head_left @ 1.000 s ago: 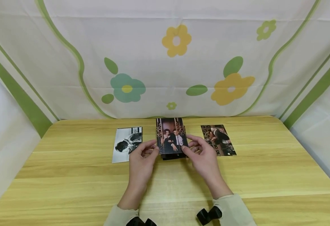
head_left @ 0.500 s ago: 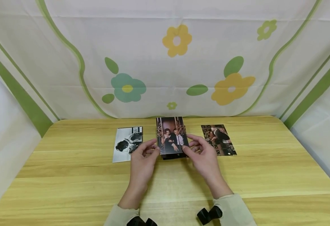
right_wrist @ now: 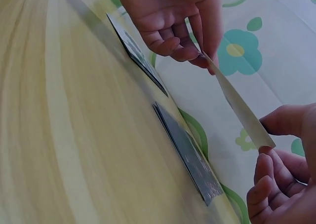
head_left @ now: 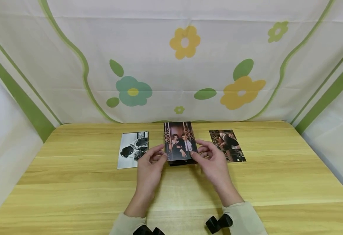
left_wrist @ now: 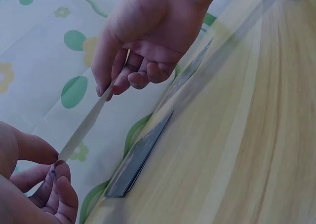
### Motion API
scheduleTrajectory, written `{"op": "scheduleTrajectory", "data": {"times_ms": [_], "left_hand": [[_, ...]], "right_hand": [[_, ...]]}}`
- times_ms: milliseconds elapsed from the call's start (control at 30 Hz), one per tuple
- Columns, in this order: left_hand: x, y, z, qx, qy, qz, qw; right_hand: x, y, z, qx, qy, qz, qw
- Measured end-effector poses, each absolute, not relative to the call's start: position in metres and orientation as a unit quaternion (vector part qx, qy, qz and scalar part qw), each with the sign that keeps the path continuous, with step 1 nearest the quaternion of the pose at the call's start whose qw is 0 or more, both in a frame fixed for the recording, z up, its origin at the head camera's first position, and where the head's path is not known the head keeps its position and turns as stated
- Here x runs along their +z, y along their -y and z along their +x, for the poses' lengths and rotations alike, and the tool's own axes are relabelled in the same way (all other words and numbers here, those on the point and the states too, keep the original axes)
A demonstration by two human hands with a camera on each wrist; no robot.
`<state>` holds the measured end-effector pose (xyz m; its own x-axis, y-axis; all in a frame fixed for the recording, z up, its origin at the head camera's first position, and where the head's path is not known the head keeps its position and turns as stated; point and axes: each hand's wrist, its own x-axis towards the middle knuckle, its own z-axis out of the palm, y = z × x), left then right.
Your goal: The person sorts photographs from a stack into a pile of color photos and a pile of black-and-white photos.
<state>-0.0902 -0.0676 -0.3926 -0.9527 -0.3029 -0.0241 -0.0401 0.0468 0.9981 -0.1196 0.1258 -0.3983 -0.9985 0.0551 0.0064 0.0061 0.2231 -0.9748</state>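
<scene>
Both hands hold one photo card that pictures two seated people behind ornate ironwork. My left hand pinches its left edge between thumb and fingers, and my right hand pinches the right edge. In the wrist views the held card is raised clear of the table and seen nearly edge-on. Below it lies a small pile of dark cards, mostly hidden by the held card in the head view. A black-and-white photo card lies to the left. On the right is a dark colour photo card.
The light wooden table reaches back to a white cloth printed with flowers and green lines. Cloth walls also stand at the left and right. Black devices are strapped at both cuffs.
The held card and both hands have shifted very slightly to the right in the head view, along with a slight shift of the whole scene. Both grips stay the same.
</scene>
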Motion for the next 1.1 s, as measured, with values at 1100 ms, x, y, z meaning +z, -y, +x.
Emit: {"op": "scheduleTrajectory", "data": {"times_ms": [1100], "left_hand": [[-0.399,-0.079,-0.129,-0.683,0.728,0.047,0.028]], "right_hand": [[-0.406,-0.249,-0.14,0.578,0.78,-0.229,0.068]]}}
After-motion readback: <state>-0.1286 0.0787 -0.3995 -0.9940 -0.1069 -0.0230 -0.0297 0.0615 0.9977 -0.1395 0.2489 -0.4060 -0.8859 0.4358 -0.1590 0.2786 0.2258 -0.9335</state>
